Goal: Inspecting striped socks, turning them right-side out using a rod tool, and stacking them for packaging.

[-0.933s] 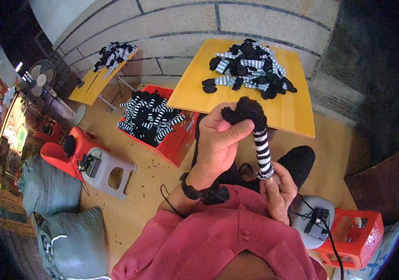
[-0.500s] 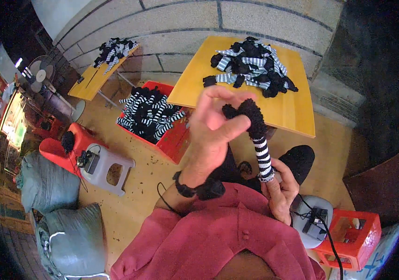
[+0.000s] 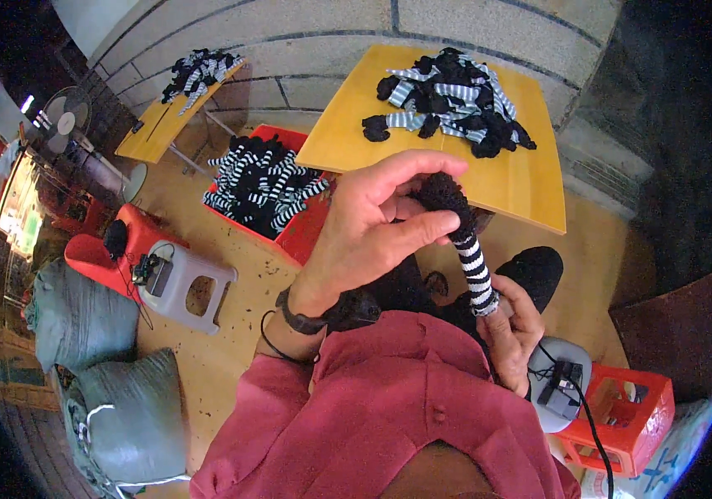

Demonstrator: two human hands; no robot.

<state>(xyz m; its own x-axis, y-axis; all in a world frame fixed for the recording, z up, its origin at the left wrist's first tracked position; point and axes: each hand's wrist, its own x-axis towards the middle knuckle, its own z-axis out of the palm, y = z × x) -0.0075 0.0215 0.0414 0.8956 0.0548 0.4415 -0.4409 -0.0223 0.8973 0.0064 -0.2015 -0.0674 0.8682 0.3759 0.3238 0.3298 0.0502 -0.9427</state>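
Observation:
In front of my chest is a knitted tube-shaped piece, striped black and white, with a fuzzy black end. Whether it is a sock or a glove I cannot tell. It hangs at a slant, black end up. My left hand has its thumb on the side of the black end and its fingers curled round behind. My right hand closes on the lower striped end, fingers wrapped round its edge; part of the fingers is hidden by the fabric.
Beyond my hands, a yellow table bears a pile of grey-striped and black knitted pieces. To its left stand a red bin of similar pieces and a smaller table. A grey stool, sacks and a red crate surround me.
The left fingers have come down closer round the black end, and a small black nub that stuck out at its left no longer shows. The right hand keeps its hold on the striped end.

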